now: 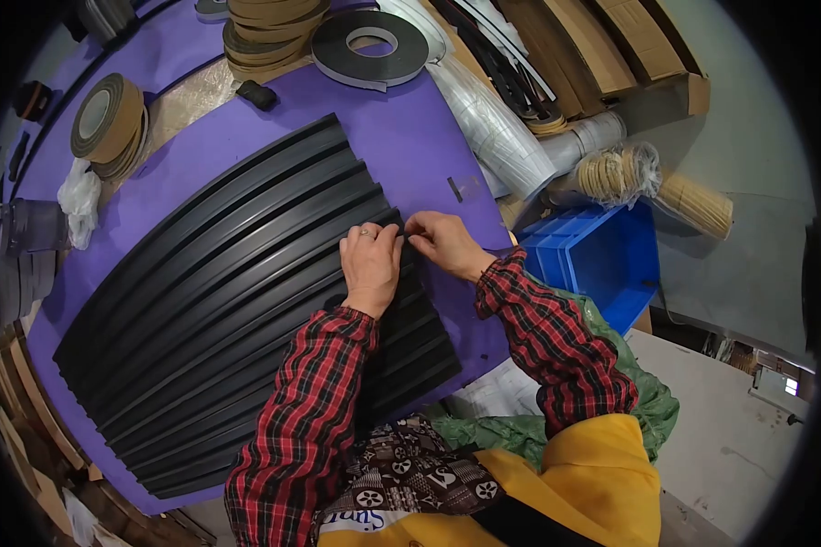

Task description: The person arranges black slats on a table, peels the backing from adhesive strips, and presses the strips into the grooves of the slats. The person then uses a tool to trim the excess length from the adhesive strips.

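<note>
Long black ribbed strips, seemingly plastic profiles, lie side by side across the purple tabletop. At the right ends of the strips, my left hand rests with its fingers curled and closed over one strip's end. Close beside it, my right hand has thumb and fingertips pinched together at that same end. Whatever lies between the right fingertips is too small to make out.
A black tape roll lies at the table's back edge beside stacked brown tape rolls. Another tape roll stands at left. A blue crate, plastic-wrapped rolls and cardboard boxes are to the right.
</note>
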Tool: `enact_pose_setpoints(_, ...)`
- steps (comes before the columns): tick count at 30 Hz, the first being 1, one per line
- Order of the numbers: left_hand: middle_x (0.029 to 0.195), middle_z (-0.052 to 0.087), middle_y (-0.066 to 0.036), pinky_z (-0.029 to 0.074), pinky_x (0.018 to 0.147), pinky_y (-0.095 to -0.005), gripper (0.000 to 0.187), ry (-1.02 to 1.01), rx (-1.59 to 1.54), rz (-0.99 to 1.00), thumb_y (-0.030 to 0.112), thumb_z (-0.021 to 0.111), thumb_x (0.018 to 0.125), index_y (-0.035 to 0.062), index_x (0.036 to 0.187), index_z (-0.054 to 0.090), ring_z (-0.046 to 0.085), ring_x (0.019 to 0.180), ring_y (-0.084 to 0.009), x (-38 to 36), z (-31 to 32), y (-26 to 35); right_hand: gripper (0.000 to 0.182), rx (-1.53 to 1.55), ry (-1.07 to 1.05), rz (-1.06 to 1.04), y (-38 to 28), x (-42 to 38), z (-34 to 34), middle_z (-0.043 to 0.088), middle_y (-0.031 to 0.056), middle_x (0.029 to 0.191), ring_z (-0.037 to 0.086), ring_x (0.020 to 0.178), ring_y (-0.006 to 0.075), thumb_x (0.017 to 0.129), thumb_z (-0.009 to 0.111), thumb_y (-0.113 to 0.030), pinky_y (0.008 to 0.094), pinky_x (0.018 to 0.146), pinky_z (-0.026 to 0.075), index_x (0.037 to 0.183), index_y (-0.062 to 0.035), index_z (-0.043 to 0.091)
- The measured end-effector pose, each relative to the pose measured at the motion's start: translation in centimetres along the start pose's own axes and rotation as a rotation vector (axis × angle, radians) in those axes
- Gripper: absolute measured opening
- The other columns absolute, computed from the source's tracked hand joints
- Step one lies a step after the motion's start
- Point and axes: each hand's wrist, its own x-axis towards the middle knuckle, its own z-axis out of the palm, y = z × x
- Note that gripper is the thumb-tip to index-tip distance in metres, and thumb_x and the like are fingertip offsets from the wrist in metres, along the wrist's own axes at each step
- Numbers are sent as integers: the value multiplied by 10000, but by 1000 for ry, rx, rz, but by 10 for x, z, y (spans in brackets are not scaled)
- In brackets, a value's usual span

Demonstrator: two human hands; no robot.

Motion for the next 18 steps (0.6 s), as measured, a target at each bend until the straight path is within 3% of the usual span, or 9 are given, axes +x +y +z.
enact_pose_setpoints(5,785,556,-41,349,689,-340,85,-1,-52,-30,142,620,718,104,793,627,497,808,-222,0,6,1,111,-302,106,-62,3,-8,12,536,121,725,553,673,305,732,573,-82,361,575,450,829,-32,549)
enact_pose_setpoints(12,795,573,-13,322,705,-346,70,-25,-63,-85,129,613,700,114,765,632,494,817,-214,0,11,1,94,-245,236,-118,10,-11,25,526,130,711,537,631,344,724,562,-119,408,530,440,791,-59,532)
enact_pose_setpoints(14,798,574,-15,315,715,-347,68,-38,-42,-110,132,612,706,114,768,633,491,826,-214,-1,11,1,90,31,220,-100,15,-11,24,548,121,704,558,597,271,727,566,-113,356,531,451,784,-49,539)
enact_pose_setpoints(15,798,574,-15,315,715,-347,68,-38,-46,-96,132,612,706,114,768,633,491,826,-214,0,11,1,90,25,233,-99,16,-13,24,548,121,704,558,597,271,727,566,-113,356,531,451,784,-49,539)
enact_pose_setpoints(17,802,575,-17,311,724,-351,67,-35,-29,-92,135,610,715,111,773,632,490,831,-215,-1,12,0,70,398,147,111,18,-16,25,562,60,683,538,582,135,730,572,-79,269,537,437,781,-34,554)
enact_pose_setpoints(18,811,576,-16,310,724,-351,68,-39,-21,-85,141,608,724,107,778,631,486,837,-217,-2,12,-1,70,394,162,105,23,-16,29,562,60,683,538,582,135,730,572,-79,269,537,437,781,-34,554)
